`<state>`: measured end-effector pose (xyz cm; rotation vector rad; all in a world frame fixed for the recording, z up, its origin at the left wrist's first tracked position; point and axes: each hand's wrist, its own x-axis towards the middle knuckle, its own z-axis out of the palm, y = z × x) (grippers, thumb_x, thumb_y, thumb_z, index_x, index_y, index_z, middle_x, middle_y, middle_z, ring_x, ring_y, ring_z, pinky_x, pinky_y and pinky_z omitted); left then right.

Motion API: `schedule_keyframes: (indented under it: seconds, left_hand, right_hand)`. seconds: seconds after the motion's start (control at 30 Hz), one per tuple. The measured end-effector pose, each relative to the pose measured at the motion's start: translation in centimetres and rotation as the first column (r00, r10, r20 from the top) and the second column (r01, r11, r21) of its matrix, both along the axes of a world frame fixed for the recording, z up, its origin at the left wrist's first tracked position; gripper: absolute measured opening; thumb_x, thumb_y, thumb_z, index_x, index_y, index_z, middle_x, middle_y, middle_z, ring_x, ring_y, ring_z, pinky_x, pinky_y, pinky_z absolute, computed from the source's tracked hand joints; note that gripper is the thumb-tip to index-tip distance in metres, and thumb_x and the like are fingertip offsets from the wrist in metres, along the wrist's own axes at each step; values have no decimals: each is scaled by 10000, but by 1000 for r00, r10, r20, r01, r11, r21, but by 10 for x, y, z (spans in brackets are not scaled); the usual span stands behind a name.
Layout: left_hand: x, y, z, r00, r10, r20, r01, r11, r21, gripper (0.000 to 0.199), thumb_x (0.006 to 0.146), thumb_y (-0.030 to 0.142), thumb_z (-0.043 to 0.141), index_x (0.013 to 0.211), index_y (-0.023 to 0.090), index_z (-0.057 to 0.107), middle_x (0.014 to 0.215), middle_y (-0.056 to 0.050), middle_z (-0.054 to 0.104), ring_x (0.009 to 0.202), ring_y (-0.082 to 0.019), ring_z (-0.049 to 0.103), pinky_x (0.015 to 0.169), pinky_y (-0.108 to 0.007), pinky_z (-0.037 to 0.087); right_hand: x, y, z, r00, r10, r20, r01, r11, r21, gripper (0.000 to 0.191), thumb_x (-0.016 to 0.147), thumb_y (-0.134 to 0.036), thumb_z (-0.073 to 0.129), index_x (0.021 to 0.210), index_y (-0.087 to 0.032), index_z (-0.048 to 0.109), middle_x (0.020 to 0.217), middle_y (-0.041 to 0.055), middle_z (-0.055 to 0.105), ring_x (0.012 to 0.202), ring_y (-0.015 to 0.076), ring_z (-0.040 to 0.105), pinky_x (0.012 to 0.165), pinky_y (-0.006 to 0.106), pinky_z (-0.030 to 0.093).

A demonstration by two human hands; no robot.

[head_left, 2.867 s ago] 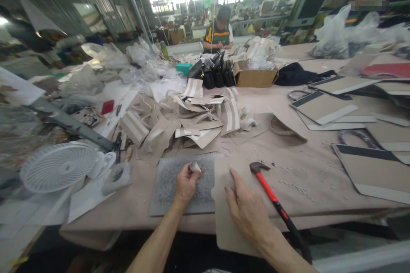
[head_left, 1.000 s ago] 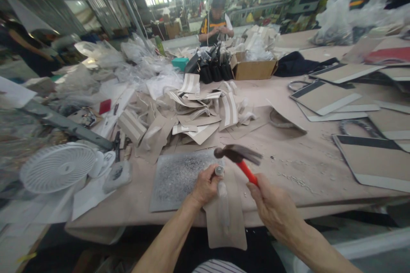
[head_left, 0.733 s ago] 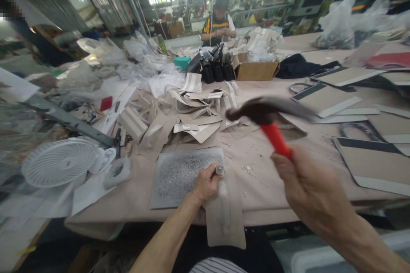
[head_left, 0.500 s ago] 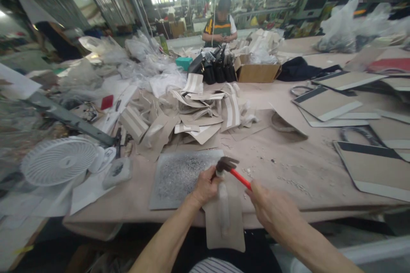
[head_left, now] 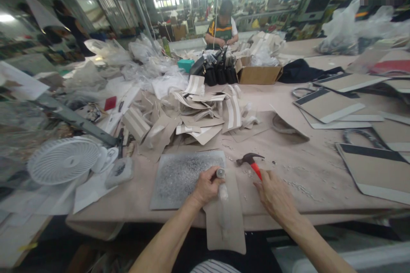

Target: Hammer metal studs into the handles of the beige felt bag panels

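Your left hand (head_left: 206, 187) grips an upright metal punch (head_left: 221, 173) on the beige panel (head_left: 226, 222), whose long axis runs toward you; your right hand (head_left: 273, 190) holds the hammer (head_left: 251, 162), head pointing away and leftward, beside the punch.

On the surface (head_left: 269, 143), the slab (head_left: 179, 179) is flanked by the fan (head_left: 64, 160) on its left and the hammer (head_left: 249, 158) on its right, with the flat piece (head_left: 235, 230) laid at its right edge. Behind the slab, the heap (head_left: 205, 115) is piled, backed by the carton (head_left: 259, 75); well right of the slab, sheets (head_left: 373, 168) are spread.
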<state>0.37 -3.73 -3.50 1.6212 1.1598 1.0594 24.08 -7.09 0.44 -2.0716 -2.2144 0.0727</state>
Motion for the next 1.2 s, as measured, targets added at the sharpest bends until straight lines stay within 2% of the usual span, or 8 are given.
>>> schedule_keyframes:
  seconds: [0.1,0.23,0.4,0.5,0.6,0.7,0.93,1.2]
  left_hand:
    - [3,0,-2,998,28,49,-27,999,-31,147,772,197,663,913,186,702,809,-25,703,741,-176,638,691,-262,503]
    - [7,7,-3,962,166,218,-133,978,-160,217,715,248,732,910,163,685,803,-36,738,721,-172,675,684,-255,530]
    - [-8,18,47,845,358,398,-306,933,-191,300,708,323,783,907,154,637,805,-45,759,723,-166,709,690,-251,552]
    - [-26,19,92,870,301,391,-322,947,-13,327,731,308,791,979,164,634,869,-54,772,789,-177,723,754,-274,565]
    - [-32,16,112,913,231,337,-269,960,72,321,746,292,787,1007,173,642,906,-58,773,827,-181,722,773,-271,562]
    - [-22,14,96,932,196,306,-206,979,-1,269,777,291,749,995,170,648,897,-60,773,815,-177,718,739,-255,553]
    - [7,20,20,942,134,307,-91,985,-148,243,767,259,708,984,160,663,906,-66,772,809,-181,705,730,-254,529]
    - [9,23,-3,930,164,328,-93,971,-222,280,764,311,718,981,155,635,910,-84,771,800,-191,704,712,-263,523]
  right_hand:
    - [-36,-17,3,926,372,-69,-353,915,195,431,905,-151,468,1336,-151,471,1308,175,540,1116,267,540,883,389,436]
    - [-80,-35,5,716,697,-43,-695,717,56,254,822,-125,555,1058,-207,601,1286,110,559,989,229,535,834,370,417]
    - [-89,-23,19,863,497,87,-503,861,77,84,875,-133,519,900,-182,582,931,100,646,796,217,575,751,363,382]
    - [-82,-14,37,953,298,61,-301,953,40,169,969,-220,427,916,-177,582,786,81,650,703,217,613,679,347,374]
    - [-84,-19,40,986,149,-69,-156,983,-99,218,986,-329,437,1050,-171,574,850,86,702,730,243,672,630,331,395]
    - [-94,-33,25,981,51,-188,-95,968,-233,292,979,-341,453,1194,-163,542,950,105,731,804,261,709,624,327,432]
    - [-115,-56,2,963,-63,-262,-14,960,-280,442,980,-377,452,1340,-123,491,930,144,741,851,291,719,702,364,485]
    - [-67,-35,-1,974,-47,-222,47,999,-5,374,972,-439,442,1189,-167,579,1057,126,666,917,243,655,764,337,471]
